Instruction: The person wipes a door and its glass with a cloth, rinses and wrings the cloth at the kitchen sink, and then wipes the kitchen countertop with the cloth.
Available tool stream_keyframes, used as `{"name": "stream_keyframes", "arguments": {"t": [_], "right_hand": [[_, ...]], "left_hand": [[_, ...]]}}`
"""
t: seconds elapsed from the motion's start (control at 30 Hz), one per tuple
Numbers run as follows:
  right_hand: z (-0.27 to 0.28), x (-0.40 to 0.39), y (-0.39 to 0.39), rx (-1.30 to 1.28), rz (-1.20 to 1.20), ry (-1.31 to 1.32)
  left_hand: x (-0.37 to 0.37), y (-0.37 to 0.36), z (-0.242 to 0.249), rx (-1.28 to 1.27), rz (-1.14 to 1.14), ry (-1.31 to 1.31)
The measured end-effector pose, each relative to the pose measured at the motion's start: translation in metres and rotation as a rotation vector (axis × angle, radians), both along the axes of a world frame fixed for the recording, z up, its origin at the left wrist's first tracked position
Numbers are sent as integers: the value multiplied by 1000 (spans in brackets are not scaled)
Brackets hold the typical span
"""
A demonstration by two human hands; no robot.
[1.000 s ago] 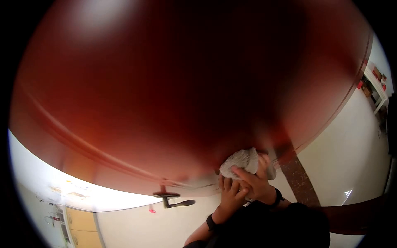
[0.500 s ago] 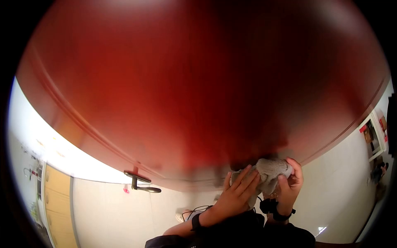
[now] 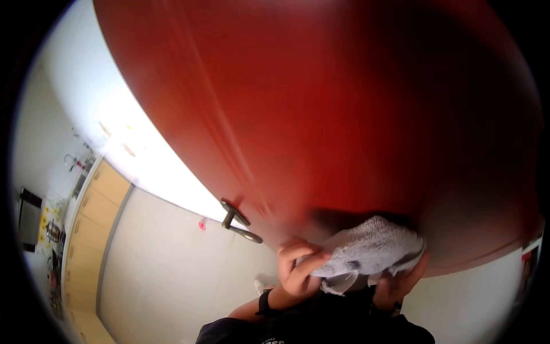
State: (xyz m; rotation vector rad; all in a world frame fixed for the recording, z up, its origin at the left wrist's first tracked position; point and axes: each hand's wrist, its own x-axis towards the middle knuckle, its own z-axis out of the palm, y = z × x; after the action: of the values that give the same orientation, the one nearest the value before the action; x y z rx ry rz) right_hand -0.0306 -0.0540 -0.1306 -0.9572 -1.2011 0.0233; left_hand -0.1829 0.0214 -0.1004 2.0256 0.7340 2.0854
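A grey fluffy cloth (image 3: 372,243) stretches between my two hands, close in front of the lower part of a red door (image 3: 275,114). My left hand (image 3: 299,266) has its fingers curled over the cloth's left end. At the other end, my right hand (image 3: 404,281) grips the cloth from below, its fingers partly hidden behind the fabric. Loose, darker-stained edges hang from the cloth's underside. To the left of my left hand, a bronze door handle (image 3: 243,229) sticks out from the door's edge.
Along the left run wooden cabinets (image 3: 94,212) with a counter holding a tap (image 3: 71,160) and a kettle (image 3: 53,232). Pale floor (image 3: 172,258) extends below the door. A small pink-red item (image 3: 201,225) lies on it near the handle.
My left hand has gone from lying flat against the bunched cloth to gripping its end. The cloth is now spread wider between both hands. The view has turned, showing more of the cabinets.
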Motion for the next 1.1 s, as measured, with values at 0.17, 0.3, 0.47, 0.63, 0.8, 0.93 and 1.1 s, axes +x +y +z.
{"name": "stream_keyframes", "arguments": {"t": [0.17,0.3,0.47,0.63,0.8,0.93,1.1], "right_hand": [[-8,-7,7,191,-36,-479],[-31,-1,20,130,-50,-649],[-64,4,38,8,-19,-749],[-80,-5,41,14,-162,-939],[-61,-31,62,156,-494,-1001],[-111,-39,68,102,-451,-1041],[-55,-62,78,17,-180,-990]], "left_hand": [[30,-7,-30,430,409,-210],[37,-17,-106,184,-14,594],[51,5,-140,-1,-92,592],[37,13,-153,-16,-176,639],[30,26,-153,17,-158,612],[18,29,-176,-448,-486,429],[2,37,-186,-478,-460,324]]}}
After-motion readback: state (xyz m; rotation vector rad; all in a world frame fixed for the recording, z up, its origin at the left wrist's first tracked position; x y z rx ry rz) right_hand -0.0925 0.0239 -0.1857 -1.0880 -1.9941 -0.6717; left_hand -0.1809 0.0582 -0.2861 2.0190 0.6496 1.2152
